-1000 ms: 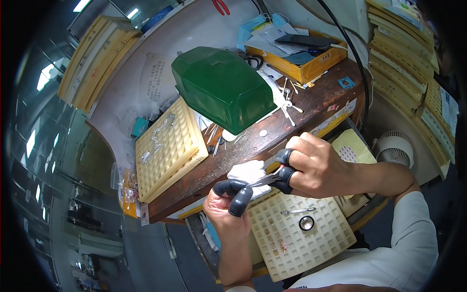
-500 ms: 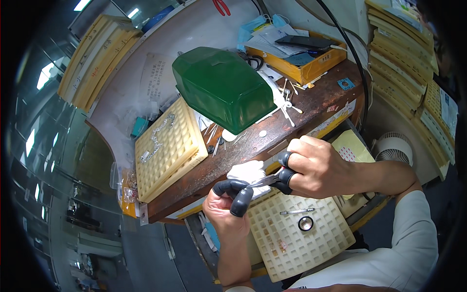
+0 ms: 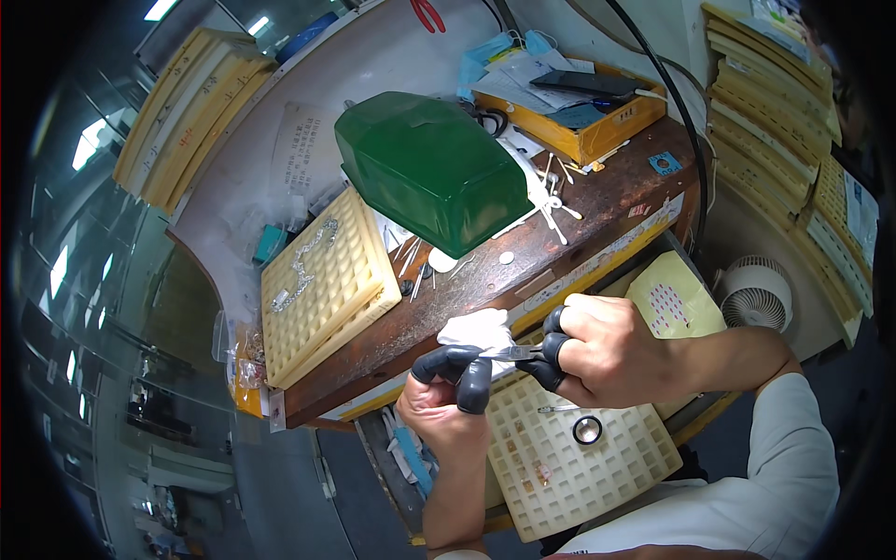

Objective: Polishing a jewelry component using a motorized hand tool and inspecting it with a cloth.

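My left hand [image 3: 446,397] has black finger cots and pinches something too small to make out at the tip of a slim steel tool [image 3: 505,353], perhaps tweezers or pliers. My right hand [image 3: 598,350], also wearing finger cots, is closed round that tool. A crumpled white cloth [image 3: 474,329] lies just behind the fingers. Below them, in the open drawer, a cream grid tray [image 3: 628,464] holds small gold-coloured items [image 3: 530,471], a black-rimmed loupe [image 3: 587,429] and a thin metal implement [image 3: 553,409], partly covered by my right hand.
A green cover [image 3: 429,173] sits on the wooden bench [image 3: 633,179] among cotton swabs. Left is a grid tray [image 3: 327,294] with a silver chain; behind, a yellow box [image 3: 607,131] with papers. Stacked trays [image 3: 765,131] and a white fan [image 3: 756,294] stand at right.
My right hand has moved down, bringing the tool nearer level. My left hand has shifted slightly right with it, still pinched at the tool's tip.
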A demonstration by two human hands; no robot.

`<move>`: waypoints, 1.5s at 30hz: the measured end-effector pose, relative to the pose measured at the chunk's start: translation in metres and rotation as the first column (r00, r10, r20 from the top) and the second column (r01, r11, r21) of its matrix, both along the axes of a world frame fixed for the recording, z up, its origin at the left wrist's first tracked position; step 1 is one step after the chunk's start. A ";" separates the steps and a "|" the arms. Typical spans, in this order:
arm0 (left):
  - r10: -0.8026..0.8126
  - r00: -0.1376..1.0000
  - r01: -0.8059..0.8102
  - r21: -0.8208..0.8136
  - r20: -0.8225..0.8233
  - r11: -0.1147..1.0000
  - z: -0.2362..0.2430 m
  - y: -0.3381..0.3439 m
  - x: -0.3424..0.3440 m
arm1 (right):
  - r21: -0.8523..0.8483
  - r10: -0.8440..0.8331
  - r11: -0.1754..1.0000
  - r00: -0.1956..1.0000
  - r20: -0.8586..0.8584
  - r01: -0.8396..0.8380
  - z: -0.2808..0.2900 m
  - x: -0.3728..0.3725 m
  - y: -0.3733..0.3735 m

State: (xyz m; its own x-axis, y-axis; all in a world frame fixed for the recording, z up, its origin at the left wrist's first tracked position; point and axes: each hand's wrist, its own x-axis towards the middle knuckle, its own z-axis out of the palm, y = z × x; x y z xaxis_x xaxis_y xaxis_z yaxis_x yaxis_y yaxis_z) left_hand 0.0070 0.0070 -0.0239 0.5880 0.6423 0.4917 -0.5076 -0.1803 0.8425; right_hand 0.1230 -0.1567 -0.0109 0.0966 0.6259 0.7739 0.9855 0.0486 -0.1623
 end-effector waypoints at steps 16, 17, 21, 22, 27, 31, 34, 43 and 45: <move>-0.050 0.999 0.051 -0.097 0.012 0.994 0.003 0.002 0.000 | 0.172 -0.016 0.985 1.000 0.024 0.012 -0.003 0.008 0.009; -0.052 0.999 0.054 -0.107 0.016 0.993 0.003 0.002 0.000 | 0.184 -0.014 0.983 1.000 0.023 0.009 -0.003 0.008 0.009; -0.049 0.999 0.049 -0.097 0.002 0.994 0.004 0.003 0.000 | 0.168 -0.013 0.986 0.999 0.036 0.007 -0.004 0.009 0.009; -0.057 0.998 0.058 -0.094 0.005 0.994 0.004 0.004 -0.001 | 0.145 -0.014 0.989 0.999 0.044 0.008 -0.003 0.009 0.008; -0.077 0.997 0.077 -0.075 -0.002 0.994 0.004 0.005 -0.001 | 0.113 -0.008 0.994 0.998 0.056 0.002 0.000 0.011 0.006; -0.091 0.996 0.090 -0.082 -0.010 0.993 0.005 0.005 0.000 | 0.118 -0.008 0.993 0.997 0.081 -0.002 -0.001 0.014 0.007; -0.101 0.995 0.099 -0.081 -0.019 0.992 0.005 0.009 -0.003 | 0.125 -0.011 0.992 0.993 0.119 -0.004 -0.002 0.015 0.010; -0.128 0.991 0.124 -0.079 -0.041 0.989 0.009 0.009 -0.005 | 0.095 -0.012 0.995 0.979 0.206 -0.007 0.010 0.018 0.004; -0.130 0.991 0.126 -0.074 -0.045 0.989 0.008 0.010 -0.006 | 0.076 -0.015 0.997 0.975 0.221 -0.002 0.012 0.019 0.003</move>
